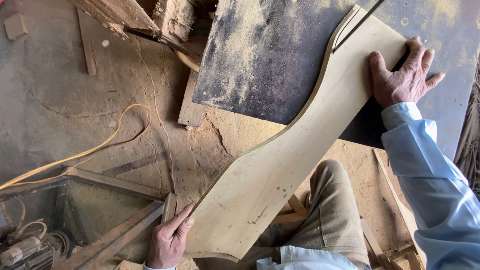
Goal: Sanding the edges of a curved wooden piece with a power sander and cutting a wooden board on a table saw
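**Curved board held at both ends on the saw table**

Obs.: a long pale wooden board [295, 135], cut to a wavy outline, lies slantwise. Its far end rests on a dark, sawdust-strewn table [260, 55]; its near end overhangs the table edge above the person's knee.

Left hand [169, 240]: closed on the near lower edge of the board, thumb laid along the edge, fingers curled beneath, out of sight.

Right hand [402, 75]: flat and spread wide, palm pressing the far end down near the right edge; it pins the board, no wrap around it.

A thin dark blade [357, 24] stands in a narrow cut at the far end, beside a pencilled curve.

Judgement: the board looks stiff and thin, probably moderate in weight, smooth and dusty, so likely to slide under a flat palm. Best held at the edges, one hand at each end, well clear of the blade.

Around: yellow cable [100, 145] on the dirt floor, motor [30, 250] lower left, offcuts about.
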